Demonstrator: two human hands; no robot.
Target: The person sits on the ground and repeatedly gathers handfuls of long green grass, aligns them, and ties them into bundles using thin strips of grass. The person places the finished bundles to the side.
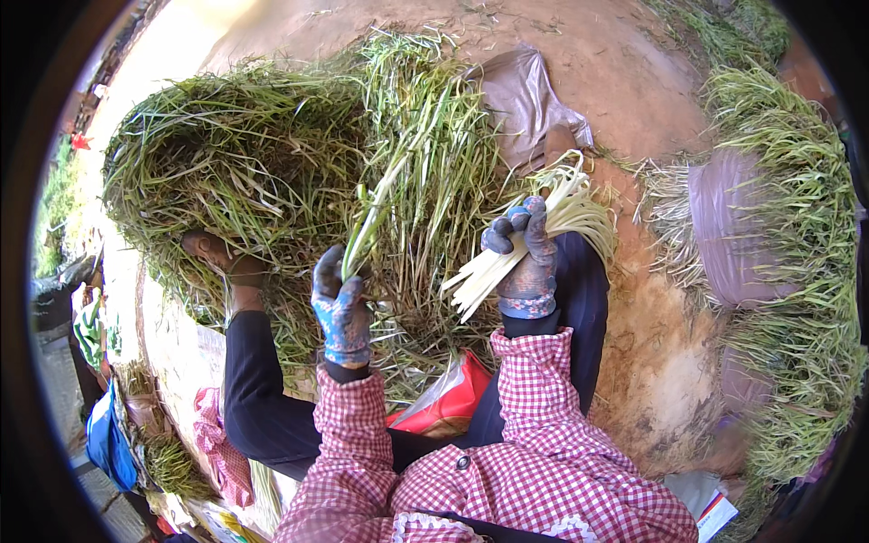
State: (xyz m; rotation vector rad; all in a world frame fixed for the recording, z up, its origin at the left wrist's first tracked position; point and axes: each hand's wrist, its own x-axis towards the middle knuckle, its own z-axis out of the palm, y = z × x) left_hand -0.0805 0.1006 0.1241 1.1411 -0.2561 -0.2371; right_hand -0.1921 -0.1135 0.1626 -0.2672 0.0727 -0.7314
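Observation:
My left hand, in a worn blue glove, grips a thin bunch of long green stalks that stands up out of the big heap of cut greens in front of me. My right hand, also gloved, is closed around a bundle of pale white-green stalks whose trimmed ends fan out toward the lower left. Both sleeves are red-and-white check. My legs in dark trousers stretch out under the heap, one bare foot showing at the left.
A red plastic bag lies between my knees. Grey plastic sheeting sits behind the heap on bare brown earth. More greens lie along a wrapped bundle at the right. Another person's dark sleeve is at the far left.

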